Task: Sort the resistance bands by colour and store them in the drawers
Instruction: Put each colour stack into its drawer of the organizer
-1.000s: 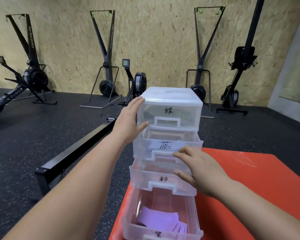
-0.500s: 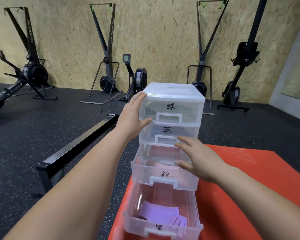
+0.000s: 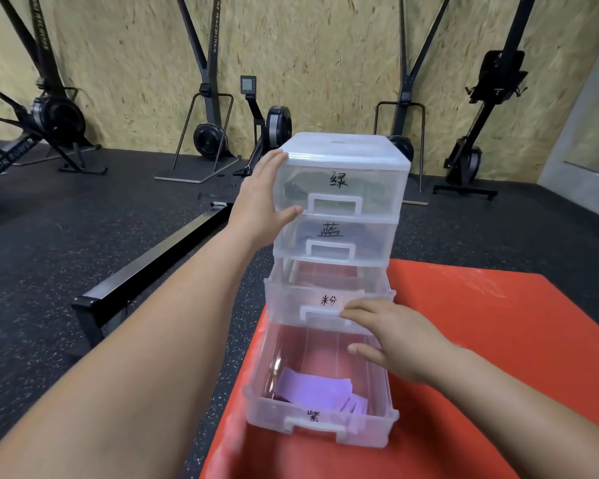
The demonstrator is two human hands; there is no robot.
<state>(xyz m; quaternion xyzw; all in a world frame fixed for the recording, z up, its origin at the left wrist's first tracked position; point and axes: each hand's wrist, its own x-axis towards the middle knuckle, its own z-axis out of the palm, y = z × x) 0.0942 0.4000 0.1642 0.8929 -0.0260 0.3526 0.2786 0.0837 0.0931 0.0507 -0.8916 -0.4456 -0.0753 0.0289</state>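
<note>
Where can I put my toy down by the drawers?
The red mat right of the drawers is bare. So is the back of the bottom drawer, behind the purple bands. The drawer fronts are crowded by the right hand.

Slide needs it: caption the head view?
Left hand braces the drawer unit; right hand touches the part-open third drawer; bottom drawer open, purple bands inside.

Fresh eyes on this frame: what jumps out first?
A clear four-drawer unit stands at centre on a red mat, its bottom drawer pulled far out with purple bands inside. The left hand lies flat on the unit's left side; the right hand touches the part-open third drawer. Rowing machines line the back wall.
</note>
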